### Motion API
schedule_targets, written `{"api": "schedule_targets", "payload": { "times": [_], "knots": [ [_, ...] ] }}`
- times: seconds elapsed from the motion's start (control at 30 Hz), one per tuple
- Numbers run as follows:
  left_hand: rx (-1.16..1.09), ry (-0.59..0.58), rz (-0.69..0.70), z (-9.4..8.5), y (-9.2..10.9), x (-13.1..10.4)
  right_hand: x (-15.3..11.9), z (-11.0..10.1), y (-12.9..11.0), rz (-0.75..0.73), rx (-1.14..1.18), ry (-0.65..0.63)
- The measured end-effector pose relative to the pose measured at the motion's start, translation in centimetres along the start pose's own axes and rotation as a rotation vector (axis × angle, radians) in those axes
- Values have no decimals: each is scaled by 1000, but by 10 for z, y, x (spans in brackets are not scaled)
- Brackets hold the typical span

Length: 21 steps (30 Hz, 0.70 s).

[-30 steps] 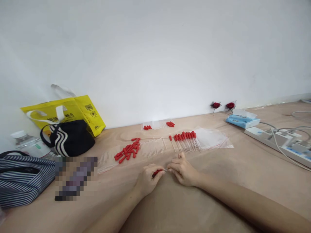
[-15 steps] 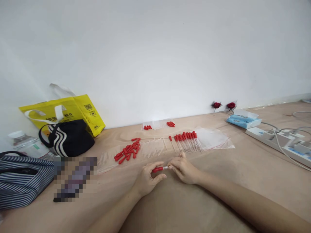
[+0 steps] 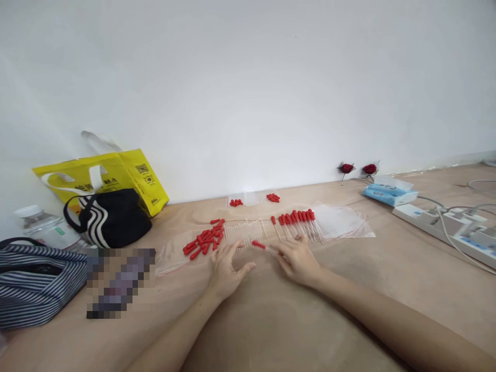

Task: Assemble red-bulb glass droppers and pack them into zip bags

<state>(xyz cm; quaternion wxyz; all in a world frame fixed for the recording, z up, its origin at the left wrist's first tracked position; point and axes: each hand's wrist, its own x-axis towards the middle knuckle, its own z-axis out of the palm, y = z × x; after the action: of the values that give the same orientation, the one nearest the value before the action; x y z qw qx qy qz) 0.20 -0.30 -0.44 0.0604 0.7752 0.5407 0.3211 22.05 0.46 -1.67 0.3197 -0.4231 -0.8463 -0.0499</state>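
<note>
My right hand (image 3: 296, 260) is closed on a glass dropper (image 3: 259, 245) whose red rubber bulb points left. My left hand (image 3: 227, 268) is open, thumb and fingers apart, next to a heap of loose red rubber bulbs (image 3: 204, 241). Just beyond both hands, thin clear glass tubes (image 3: 245, 232) lie side by side in a row. To the right of them, several droppers with red bulbs (image 3: 296, 218) form another row, with a single one a little apart at its left end. The dropper's glass end is partly hidden by my right fingers.
Plastic bags (image 3: 343, 222) lie right of the droppers; small bags with red bulbs (image 3: 273, 198) are by the wall. At left stand a yellow bag (image 3: 143, 181), a black pouch (image 3: 120, 219) and a striped bag (image 3: 39, 289). A tissue pack (image 3: 389, 194) and power strip (image 3: 445, 230) are right.
My left hand has let go of the red bulb and moved left toward the heap. My right hand has moved slightly up and right with the dropper.
</note>
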Motion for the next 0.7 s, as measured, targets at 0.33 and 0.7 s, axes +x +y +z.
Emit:
{"api": "schedule_targets", "payload": {
  "times": [0.33,0.7],
  "knots": [
    [555,183,-268,-24,-39,13,52,22,25,634,-226,-93],
    [582,212,-315,-21,-52,15,48,24,26,582,-217,-191]
  ]
}}
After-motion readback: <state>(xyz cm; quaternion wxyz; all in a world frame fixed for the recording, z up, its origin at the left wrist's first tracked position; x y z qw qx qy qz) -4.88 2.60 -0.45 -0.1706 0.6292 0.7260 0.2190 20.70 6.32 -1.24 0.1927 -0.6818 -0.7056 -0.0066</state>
